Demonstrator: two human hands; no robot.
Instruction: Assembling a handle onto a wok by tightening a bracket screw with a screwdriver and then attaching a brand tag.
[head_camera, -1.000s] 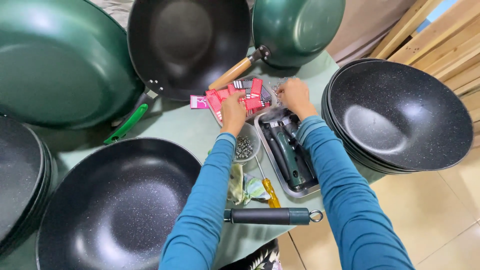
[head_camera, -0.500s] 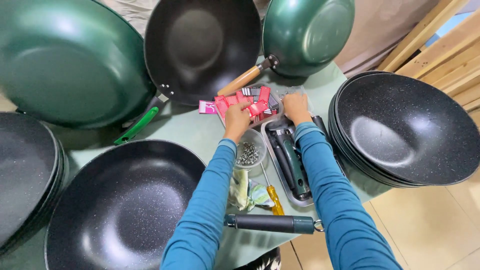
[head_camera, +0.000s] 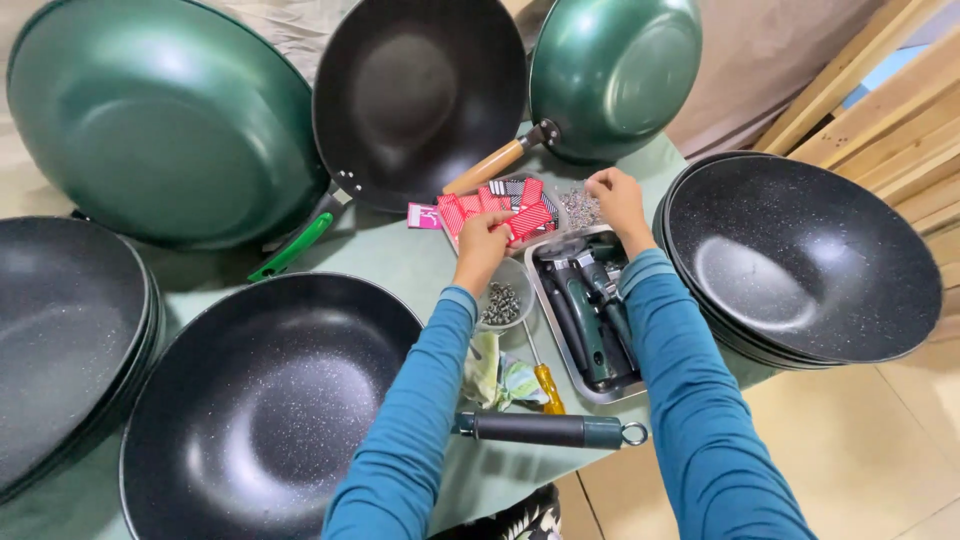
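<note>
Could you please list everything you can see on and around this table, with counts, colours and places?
woks: several, black inside, green outside, ringing the table; stacks at left and right
red packets: a small pile, red-striped, table centre back
bowl of screws: one, grey, table centre
metal tray: one, silver, holding dark green handles
screwdriver: one, yellow handle, beside the tray
wooden slats: pale, top right
left hand: on the red packets
right hand: pinching something small behind the tray
</note>
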